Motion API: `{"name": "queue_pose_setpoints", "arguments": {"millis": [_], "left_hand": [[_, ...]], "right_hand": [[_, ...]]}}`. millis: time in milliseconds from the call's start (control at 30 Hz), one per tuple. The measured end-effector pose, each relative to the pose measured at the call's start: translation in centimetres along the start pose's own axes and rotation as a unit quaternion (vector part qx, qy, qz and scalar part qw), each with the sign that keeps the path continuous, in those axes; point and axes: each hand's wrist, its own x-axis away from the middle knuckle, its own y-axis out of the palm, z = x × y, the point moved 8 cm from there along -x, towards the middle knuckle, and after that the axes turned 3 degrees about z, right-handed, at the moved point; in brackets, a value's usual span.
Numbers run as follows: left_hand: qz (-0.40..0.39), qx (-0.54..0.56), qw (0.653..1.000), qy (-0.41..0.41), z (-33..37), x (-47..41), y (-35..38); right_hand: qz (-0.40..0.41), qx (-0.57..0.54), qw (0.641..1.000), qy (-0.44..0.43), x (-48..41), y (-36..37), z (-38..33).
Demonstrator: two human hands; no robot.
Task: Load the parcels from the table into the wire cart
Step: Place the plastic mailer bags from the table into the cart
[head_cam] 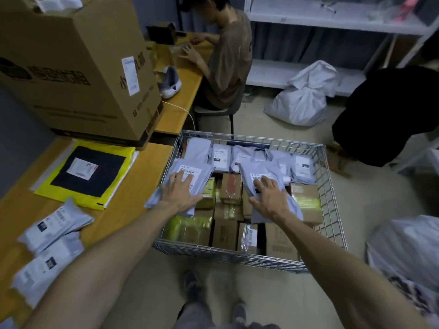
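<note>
The wire cart stands on the floor beside the wooden table, packed with brown boxes and grey mailer bags. My left hand lies flat with spread fingers on a grey parcel at the cart's left side. My right hand lies flat on another grey parcel near the cart's middle. On the table sit a black parcel on a yellow bag and two grey parcels near the front left edge.
A large cardboard box stands at the back of the table. A person sits at the desk beyond. White shelves, a white sack and a black mass are behind the cart. Another bag lies right.
</note>
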Motion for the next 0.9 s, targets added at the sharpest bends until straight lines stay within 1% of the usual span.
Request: {"name": "queue_pose_setpoints", "arguments": {"millis": [200, 333, 400, 533, 667, 800, 900], "left_hand": [[-0.077, 0.024, 0.997, 0.006, -3.6, -4.1, 6.1], [-0.145, 0.031, 0.989, 0.011, -5.3, -4.7, 11.4], [-0.163, 0.03, 0.986, 0.007, -5.7, -4.9, 13.5], [-0.176, 0.042, 0.983, -0.016, -6.1, -6.3, 16.6], [-0.187, 0.062, 0.979, -0.05, -6.5, -7.8, 20.2], [-0.194, 0.061, 0.977, -0.055, -6.4, -8.8, 23.4], [-0.181, 0.061, 0.98, -0.054, -6.1, -9.5, 24.6]], "right_hand": [[-0.062, -0.019, 0.998, 0.023, -2.9, 6.3, -3.4], [-0.128, -0.027, 0.991, 0.03, -2.7, 12.4, -5.4], [-0.152, -0.033, 0.987, 0.032, -2.4, 14.6, -6.1], [-0.191, -0.053, 0.979, 0.035, -2.9, 18.3, -7.1], [-0.202, -0.06, 0.977, 0.03, -4.4, 21.6, -7.4], [-0.207, -0.082, 0.974, 0.037, -5.9, 24.4, -7.6], [-0.212, -0.085, 0.973, 0.036, -6.3, 26.3, -7.8]]}}
